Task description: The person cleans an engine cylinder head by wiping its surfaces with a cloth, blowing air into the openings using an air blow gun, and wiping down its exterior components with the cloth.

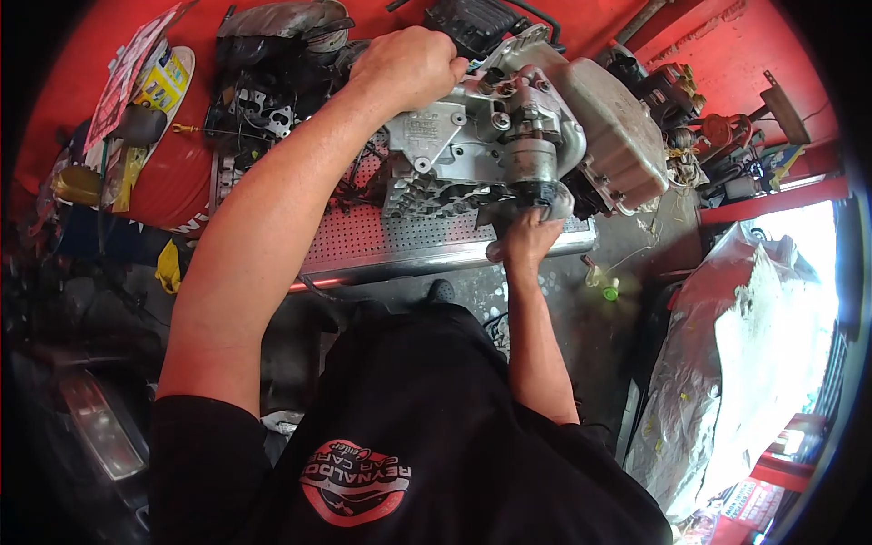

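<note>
A grey metal engine [454, 154] rests on a perforated metal bench [381, 241]. My left hand [409, 68] reaches over to the engine's far side with its fingers curled; whatever they grip is hidden. On the engine's near side, my right hand [531, 238] is closed at the lower end of a cylindrical metal part [534, 162]. Its fingertips are partly hidden under that end. A curved pipe [570, 136] runs beside the cylindrical part, and a large pale metal cover [616, 127] sits to the right.
Other engine parts [259, 109] lie at the left, near a red drum [163, 182] and a yellow-labelled container [168, 80]. A silvery sheet [727, 372] covers something at the right. A small green object [610, 293] lies on the floor. The wall behind is red.
</note>
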A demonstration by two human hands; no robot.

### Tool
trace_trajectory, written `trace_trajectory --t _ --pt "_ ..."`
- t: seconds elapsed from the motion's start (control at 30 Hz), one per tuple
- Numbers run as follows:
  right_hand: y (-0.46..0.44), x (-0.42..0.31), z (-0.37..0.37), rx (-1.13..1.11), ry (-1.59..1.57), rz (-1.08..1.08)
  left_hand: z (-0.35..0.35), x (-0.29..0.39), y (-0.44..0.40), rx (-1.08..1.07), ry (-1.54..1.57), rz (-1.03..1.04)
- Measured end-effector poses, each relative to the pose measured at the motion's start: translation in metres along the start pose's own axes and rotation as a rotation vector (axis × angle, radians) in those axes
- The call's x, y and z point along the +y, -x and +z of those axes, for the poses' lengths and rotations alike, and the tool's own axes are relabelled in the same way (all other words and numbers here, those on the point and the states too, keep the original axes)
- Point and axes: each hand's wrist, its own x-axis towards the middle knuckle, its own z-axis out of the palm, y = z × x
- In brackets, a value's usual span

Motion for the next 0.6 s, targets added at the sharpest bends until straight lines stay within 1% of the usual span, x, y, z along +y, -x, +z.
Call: trace_trajectory --t 0.03,0.07,0.1,0.17,0.2,0.27,0.3,0.33,0.37,0.4,0.47,0.5,0.53,0.57,0.6 --pt "0.000 -0.003 0.002 0.061 -0.082 -0.006 0.000 0.000 0.001 -0.002 -0.009 0.015" --pt "0.001 -0.001 0.000 0.062 -0.077 0.000 0.001 -0.001 0.003 -0.009 -0.007 0.018" --pt "-0.002 -0.007 -0.004 -0.012 0.029 0.159 -0.001 0.001 0.005 -0.013 0.000 0.016" --pt "-0.007 -0.021 -0.006 0.032 -0.199 0.506 -0.002 0.003 0.005 -0.017 0.013 0.021" --pt "-0.012 -0.021 -0.005 0.037 -0.194 0.508 -0.001 0.003 0.005 -0.001 0.013 0.021" --pt "-0.024 -0.017 -0.007 -0.099 -0.856 0.907 0.000 0.001 0.005 0.013 0.014 0.024" --pt "-0.028 -0.033 -0.021 -0.235 -0.877 1.057 0.000 0.001 0.005 0.013 0.010 0.034" --pt "-0.033 0.035 -0.024 -0.554 -1.336 1.186 -0.001 0.000 0.003 0.012 0.007 0.045" --pt "-0.020 0.031 -0.031 -0.622 -1.446 1.169 0.000 -0.001 0.001 0.013 0.011 0.050" --pt "-0.004 0.020 -0.031 -0.724 -1.084 1.156 0.002 -0.002 -0.001 0.019 0.008 0.044" --pt "0.028 -0.003 -0.031 -0.998 -0.367 1.111 0.003 -0.003 -0.001 0.021 0.006 0.052" --pt "0.038 0.013 -0.038 -1.250 0.348 0.743 0.001 -0.003 -0.001 0.006 0.013 0.050" --pt "0.056 0.050 -0.049 -1.340 0.634 0.490 -0.001 -0.003 -0.001 -0.006 0.022 0.044" --pt "0.083 0.104 -0.067 -1.329 0.720 0.315 -0.002 -0.001 0.000 0.001 0.029 0.042" --pt "0.100 0.151 -0.084 -1.275 0.706 0.238 -0.004 0.001 0.001 -0.009 0.020 0.039"
